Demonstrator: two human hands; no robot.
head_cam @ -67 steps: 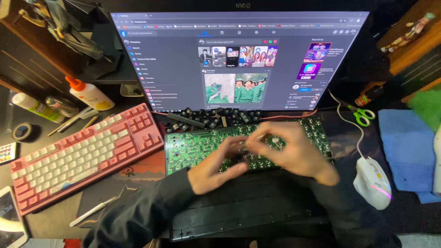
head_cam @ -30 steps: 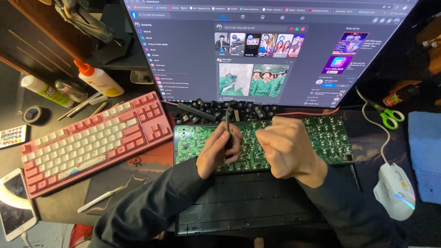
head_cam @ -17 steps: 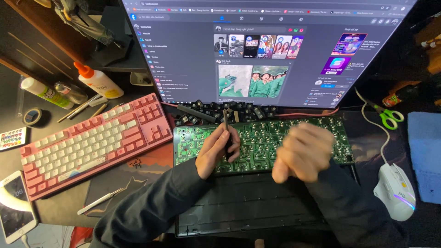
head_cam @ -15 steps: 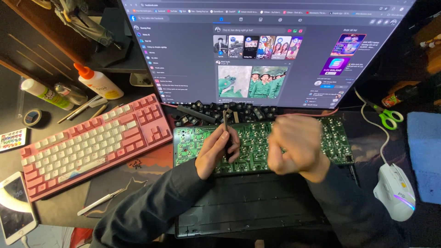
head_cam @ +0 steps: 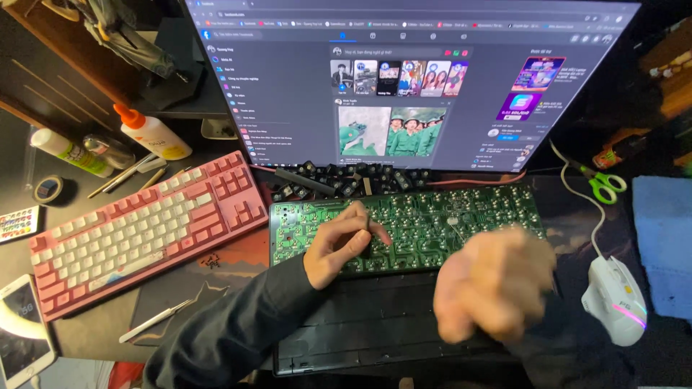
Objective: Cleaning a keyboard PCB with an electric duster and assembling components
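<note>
Green, bare keyboard circuit board (head_cam: 432, 223) lies on the desk below the monitor, and the left hand (head_cam: 339, 245) rests on it, fingers pinching a thin dark tool (head_cam: 366, 234). The right hand (head_cam: 494, 284) hovers blurred above the board's right end, finger state unclear. A pink and white keyboard (head_cam: 137, 230) lies to the left, a white mouse (head_cam: 614, 299) to the right.

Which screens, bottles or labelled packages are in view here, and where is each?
Monitor: back centre, wide, dark page with picture tiles.
Phone: front left corner, lit screen, pale case.
Glue bottle: left of monitor, lying, white with orange cap.
Tube: far left, lying, white with green label.
</note>
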